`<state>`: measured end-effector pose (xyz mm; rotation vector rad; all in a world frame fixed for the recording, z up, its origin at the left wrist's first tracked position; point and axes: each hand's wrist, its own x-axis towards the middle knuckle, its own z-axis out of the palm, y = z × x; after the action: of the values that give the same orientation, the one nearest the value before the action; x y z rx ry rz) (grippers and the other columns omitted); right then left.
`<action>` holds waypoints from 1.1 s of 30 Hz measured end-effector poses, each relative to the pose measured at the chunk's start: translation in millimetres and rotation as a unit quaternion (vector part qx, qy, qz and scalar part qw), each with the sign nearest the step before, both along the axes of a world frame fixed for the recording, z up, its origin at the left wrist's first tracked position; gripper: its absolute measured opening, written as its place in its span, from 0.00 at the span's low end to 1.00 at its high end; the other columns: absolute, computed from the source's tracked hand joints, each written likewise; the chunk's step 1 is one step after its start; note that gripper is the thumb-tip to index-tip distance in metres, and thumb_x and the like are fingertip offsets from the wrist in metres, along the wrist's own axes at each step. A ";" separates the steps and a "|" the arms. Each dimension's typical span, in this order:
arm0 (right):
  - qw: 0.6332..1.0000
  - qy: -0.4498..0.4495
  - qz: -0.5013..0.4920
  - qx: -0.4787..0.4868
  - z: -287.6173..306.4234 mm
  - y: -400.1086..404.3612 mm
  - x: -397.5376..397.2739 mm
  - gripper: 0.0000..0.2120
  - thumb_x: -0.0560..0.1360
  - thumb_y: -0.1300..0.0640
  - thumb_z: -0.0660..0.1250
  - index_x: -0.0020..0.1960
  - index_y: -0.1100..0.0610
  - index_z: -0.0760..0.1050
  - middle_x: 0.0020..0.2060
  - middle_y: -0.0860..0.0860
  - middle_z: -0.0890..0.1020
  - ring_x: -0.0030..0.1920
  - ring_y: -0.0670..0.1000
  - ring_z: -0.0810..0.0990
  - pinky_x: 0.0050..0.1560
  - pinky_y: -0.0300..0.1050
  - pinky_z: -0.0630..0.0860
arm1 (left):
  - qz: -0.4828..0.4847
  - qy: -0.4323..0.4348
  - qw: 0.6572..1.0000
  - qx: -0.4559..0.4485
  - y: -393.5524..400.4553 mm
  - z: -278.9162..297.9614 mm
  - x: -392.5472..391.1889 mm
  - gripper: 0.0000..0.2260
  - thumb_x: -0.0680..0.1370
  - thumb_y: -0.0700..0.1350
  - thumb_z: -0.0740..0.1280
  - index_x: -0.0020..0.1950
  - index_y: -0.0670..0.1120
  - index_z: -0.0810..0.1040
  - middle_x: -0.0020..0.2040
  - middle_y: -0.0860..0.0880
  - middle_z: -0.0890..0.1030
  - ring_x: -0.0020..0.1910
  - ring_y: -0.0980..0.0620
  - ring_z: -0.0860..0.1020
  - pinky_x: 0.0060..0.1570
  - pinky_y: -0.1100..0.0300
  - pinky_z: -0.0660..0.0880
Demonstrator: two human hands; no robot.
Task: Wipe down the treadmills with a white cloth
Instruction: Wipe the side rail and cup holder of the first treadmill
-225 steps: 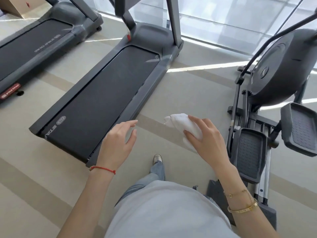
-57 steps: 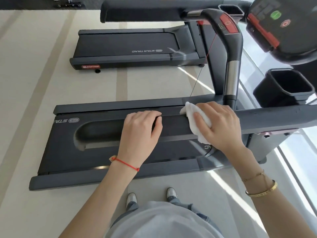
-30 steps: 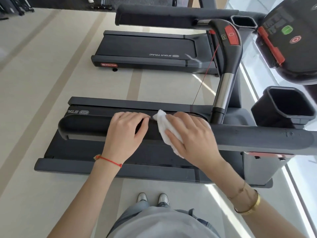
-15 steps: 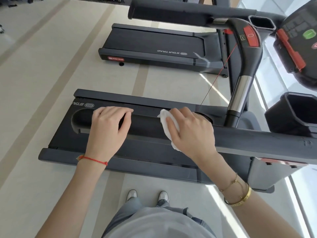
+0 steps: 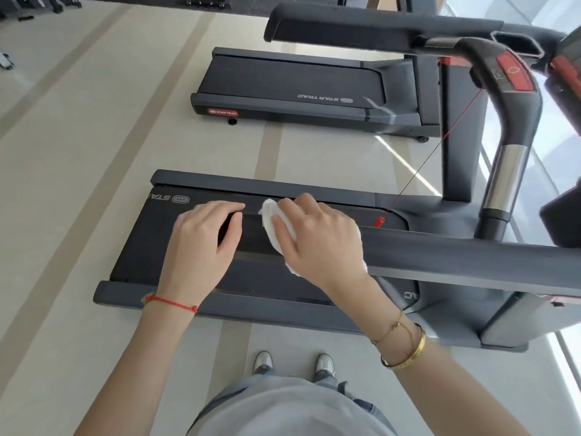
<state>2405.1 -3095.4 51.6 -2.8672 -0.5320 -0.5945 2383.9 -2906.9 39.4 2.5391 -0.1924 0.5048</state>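
I stand beside a dark grey treadmill and look down across its belt. Its near handrail runs in from the right and ends under my left hand, whose fingers curl over the rail's tip. Just to the right, my right hand holds a crumpled white cloth and presses it onto the top of the same rail. Most of the cloth is hidden under my palm; its edge shows at my fingertips, a little apart from my left thumb.
A second treadmill lies parallel farther off across pale flooring. The far handrail and a curved grip with a red button rise at the upper right. A red safety clip hangs on a cord. My shoes stand close to the deck's edge.
My right hand has slid the cloth leftward along the near handrail, closing the gap to my left hand, which stays at the rail's end.
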 end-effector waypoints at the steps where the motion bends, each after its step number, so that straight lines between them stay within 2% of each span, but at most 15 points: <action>1: 1.000 -0.006 0.006 0.007 -1.0 8.0 -1.2 0.17 0.81 0.48 0.50 0.46 0.52 0.76 0.36 0.49 0.75 0.29 0.52 0.69 0.28 0.44 0.62 | -0.006 0.005 1.000 -0.004 6.0 -0.4 0.1 0.09 0.81 0.41 0.63 0.58 0.44 0.81 0.54 0.50 0.83 0.51 0.49 0.80 0.57 0.48 0.74; 3: 0.998 -0.031 0.042 0.029 -4.0 13.4 -4.5 0.16 0.81 0.49 0.53 0.52 0.52 0.78 0.42 0.49 0.79 0.33 0.52 0.72 0.33 0.45 0.67 | -0.018 0.013 1.000 -0.012 15.8 -0.8 -0.4 0.09 0.81 0.41 0.62 0.58 0.44 0.81 0.53 0.51 0.83 0.49 0.50 0.80 0.56 0.50 0.74; 5: 0.994 -0.055 0.087 0.041 -7.5 5.6 -9.9 0.14 0.81 0.50 0.58 0.57 0.53 0.79 0.48 0.50 0.80 0.39 0.53 0.75 0.40 0.47 0.71 | -0.028 0.023 0.999 -0.018 23.0 -1.2 -2.0 0.10 0.82 0.41 0.62 0.58 0.45 0.81 0.54 0.51 0.83 0.51 0.51 0.80 0.57 0.54 0.74; 8: 0.996 -0.055 0.060 0.039 -10.1 -11.4 -16.9 0.13 0.80 0.50 0.60 0.57 0.54 0.79 0.49 0.50 0.81 0.41 0.54 0.77 0.44 0.51 0.72 | -0.050 0.038 0.998 -0.032 30.8 -2.1 -1.5 0.11 0.82 0.43 0.61 0.60 0.46 0.80 0.56 0.53 0.82 0.54 0.53 0.80 0.59 0.56 0.73; 11: 0.996 -0.011 -0.043 0.076 -1.8 -5.6 -11.5 0.11 0.79 0.51 0.58 0.44 0.52 0.78 0.36 0.49 0.77 0.33 0.55 0.73 0.38 0.51 0.72 | -0.064 0.041 0.996 -0.037 34.7 -3.0 0.0 0.11 0.83 0.43 0.61 0.61 0.45 0.80 0.56 0.52 0.82 0.53 0.52 0.79 0.58 0.56 0.73; 13: 0.996 0.020 -0.066 0.058 4.0 13.3 -2.8 0.13 0.78 0.50 0.57 0.40 0.51 0.75 0.32 0.48 0.75 0.30 0.55 0.73 0.32 0.49 0.71 | -0.071 0.039 0.996 -0.042 36.3 -3.2 1.4 0.10 0.82 0.43 0.61 0.60 0.45 0.80 0.56 0.52 0.82 0.53 0.53 0.79 0.57 0.56 0.73; 16: 0.999 0.033 -0.018 0.012 1.7 44.4 -0.7 0.16 0.80 0.48 0.53 0.47 0.51 0.78 0.38 0.48 0.77 0.32 0.53 0.73 0.32 0.48 0.71 | -0.081 0.039 0.995 -0.048 38.5 -5.2 3.3 0.10 0.82 0.43 0.61 0.59 0.45 0.80 0.53 0.53 0.81 0.51 0.53 0.79 0.55 0.55 0.74; 20: 0.999 0.004 0.041 0.036 -1.4 33.6 -10.4 0.15 0.81 0.48 0.56 0.55 0.53 0.79 0.44 0.50 0.79 0.36 0.54 0.74 0.39 0.50 0.71 | -0.078 0.043 0.994 -0.056 38.4 -7.2 2.8 0.10 0.82 0.43 0.61 0.59 0.45 0.80 0.54 0.53 0.81 0.52 0.53 0.79 0.56 0.53 0.75; 21: 0.999 0.000 0.035 0.034 -1.3 23.2 -12.9 0.15 0.81 0.49 0.57 0.55 0.54 0.79 0.44 0.50 0.79 0.36 0.54 0.74 0.40 0.50 0.71 | -0.076 0.045 0.995 -0.056 38.3 -7.0 2.3 0.11 0.82 0.44 0.61 0.60 0.45 0.79 0.55 0.52 0.81 0.53 0.54 0.79 0.57 0.53 0.75; 23: 0.998 0.011 -0.022 0.052 3.7 3.5 -14.6 0.13 0.79 0.50 0.59 0.47 0.54 0.79 0.39 0.50 0.78 0.34 0.55 0.74 0.39 0.50 0.71 | -0.074 0.046 0.995 -0.057 38.2 -6.1 0.7 0.11 0.82 0.44 0.60 0.61 0.45 0.79 0.56 0.52 0.81 0.54 0.54 0.79 0.59 0.54 0.74; 26: 0.990 0.057 -0.119 0.051 9.5 2.1 -2.2 0.15 0.78 0.47 0.56 0.38 0.54 0.73 0.32 0.49 0.75 0.31 0.55 0.73 0.34 0.46 0.68 | -0.068 0.043 0.995 -0.055 37.2 -4.9 -1.1 0.12 0.82 0.43 0.60 0.62 0.44 0.79 0.57 0.51 0.82 0.55 0.52 0.79 0.60 0.55 0.73; 29: 0.995 0.057 -0.082 0.018 7.3 21.5 5.7 0.14 0.79 0.47 0.56 0.41 0.53 0.73 0.33 0.49 0.75 0.31 0.55 0.74 0.32 0.45 0.68 | -0.057 0.045 0.996 -0.048 32.2 -4.0 -2.9 0.12 0.82 0.43 0.60 0.62 0.43 0.79 0.57 0.49 0.81 0.54 0.50 0.79 0.59 0.55 0.73; 33: 0.998 -0.044 -0.001 0.044 -10.0 32.0 -7.1 0.14 0.80 0.49 0.57 0.50 0.53 0.80 0.41 0.49 0.79 0.34 0.52 0.73 0.38 0.48 0.71 | -0.053 0.045 0.996 -0.053 26.5 -4.1 -4.6 0.13 0.82 0.44 0.59 0.62 0.41 0.78 0.57 0.48 0.81 0.56 0.49 0.79 0.60 0.52 0.74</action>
<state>2398.0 -3063.4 41.6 -2.7688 -0.5036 -0.7275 2379.2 -2880.4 35.3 2.4269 -0.2575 0.3484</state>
